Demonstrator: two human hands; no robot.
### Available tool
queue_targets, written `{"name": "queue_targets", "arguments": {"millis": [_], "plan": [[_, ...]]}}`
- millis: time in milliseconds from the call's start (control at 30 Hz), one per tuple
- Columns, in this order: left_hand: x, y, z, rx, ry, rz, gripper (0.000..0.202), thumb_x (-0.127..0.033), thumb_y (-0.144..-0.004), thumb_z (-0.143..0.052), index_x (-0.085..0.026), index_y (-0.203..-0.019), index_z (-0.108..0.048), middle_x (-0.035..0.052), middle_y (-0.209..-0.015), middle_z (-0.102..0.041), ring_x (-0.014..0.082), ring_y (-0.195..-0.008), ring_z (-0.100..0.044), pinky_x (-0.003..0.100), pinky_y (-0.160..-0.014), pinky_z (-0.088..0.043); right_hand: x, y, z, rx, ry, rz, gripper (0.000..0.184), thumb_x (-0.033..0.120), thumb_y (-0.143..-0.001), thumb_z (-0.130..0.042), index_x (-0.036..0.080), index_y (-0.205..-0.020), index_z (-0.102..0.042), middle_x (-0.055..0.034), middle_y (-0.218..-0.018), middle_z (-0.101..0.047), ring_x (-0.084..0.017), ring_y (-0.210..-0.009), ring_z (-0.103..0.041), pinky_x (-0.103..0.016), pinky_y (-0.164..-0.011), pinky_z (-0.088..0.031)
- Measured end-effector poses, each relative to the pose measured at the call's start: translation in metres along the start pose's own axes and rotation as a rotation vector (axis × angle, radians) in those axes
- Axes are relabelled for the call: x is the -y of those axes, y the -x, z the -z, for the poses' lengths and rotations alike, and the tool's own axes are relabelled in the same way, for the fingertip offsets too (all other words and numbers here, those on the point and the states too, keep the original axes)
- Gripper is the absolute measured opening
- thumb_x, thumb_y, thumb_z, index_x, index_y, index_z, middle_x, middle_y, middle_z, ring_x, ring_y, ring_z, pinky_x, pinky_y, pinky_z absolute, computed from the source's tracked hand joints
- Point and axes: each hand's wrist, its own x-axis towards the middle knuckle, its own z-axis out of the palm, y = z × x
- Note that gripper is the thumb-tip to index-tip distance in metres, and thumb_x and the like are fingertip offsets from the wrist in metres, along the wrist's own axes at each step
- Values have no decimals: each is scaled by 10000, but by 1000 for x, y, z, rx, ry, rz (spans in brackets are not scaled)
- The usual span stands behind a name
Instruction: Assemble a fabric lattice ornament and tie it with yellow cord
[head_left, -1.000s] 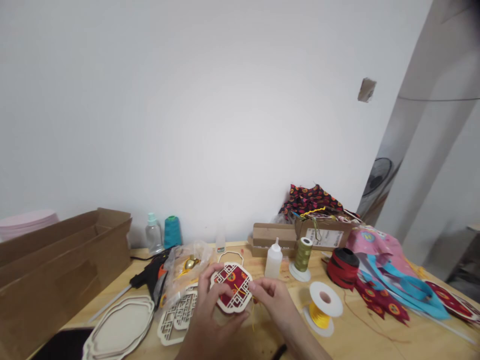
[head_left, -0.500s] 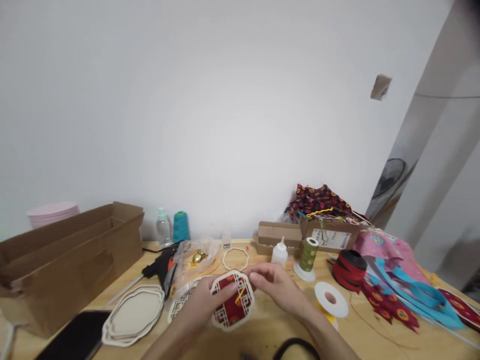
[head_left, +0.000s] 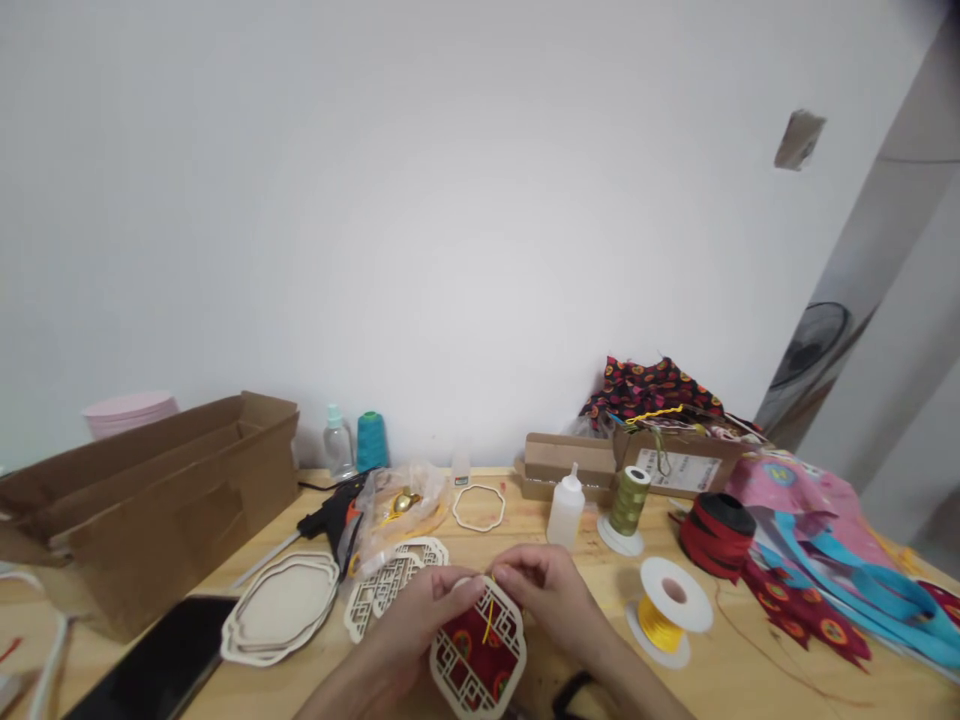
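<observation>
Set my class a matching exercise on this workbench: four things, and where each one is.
Things: 1 teal thread cone; 2 lattice-framed red fabric panel; 3 yellow cord spool; 4 hot glue gun.
Places: A between the left hand and right hand; B beside a clear plastic bag; C right of the hands, on the table; D by the wall, beside a clear bottle.
Pairs: 1D, 2A, 3C, 4B.

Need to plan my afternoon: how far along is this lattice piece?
Done: red patterned fabric is already set in the wooden lattice frame. In hand: the left hand and right hand are at its top edge, where a yellow cord hangs. Left: more lattice panels, a scalloped wooden board and a thin ring lie loose nearby.
</observation>
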Motion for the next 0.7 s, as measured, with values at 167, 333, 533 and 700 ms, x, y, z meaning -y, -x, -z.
{"name": "queue_targets", "arguments": {"millis": [167,333,533,700], "plan": [[2,-6,5,-98,100,-113,242,-297,-677,-653,-117,-840,-664,60,-688,-699,147,-616,-618,243,-608,-459,1,0,6,-217,232,219,204,294,-778,-523,159,-881,-636,-71,-857,-640,-172,-767,-584,-278,-683,-464],[4,-10,10,-158,235,-116,199,-279,-719,-615,-126,-842,-646,55,-707,-703,152,-625,-632,253,-596,-471,-3,2,6,-226,413,360,181,251,-772,-532,176,-913,-618,-74,-906,-625,-190,-837,-566,-301,-726,-457],[0,-5,4,-171,307,-88,220,-296,-722,-611,-128,-862,-636,65,-742,-706,174,-677,-646,280,-633,-488,-12,1,-6,-194,249,117,238,270,-732,-560,153,-931,-620,-76,-806,-664,-190,-699,-595,-304,-634,-483],[-3,-4,-2,-226,348,-32,277,-353,-719,-600,-123,-868,-638,76,-744,-707,187,-667,-648,311,-635,-496,-7,2,-8,-198,130,37,271,296,-731,-557,128,-935,-615,-90,-769,-664,-191,-646,-601,-307,-585,-500]]}}
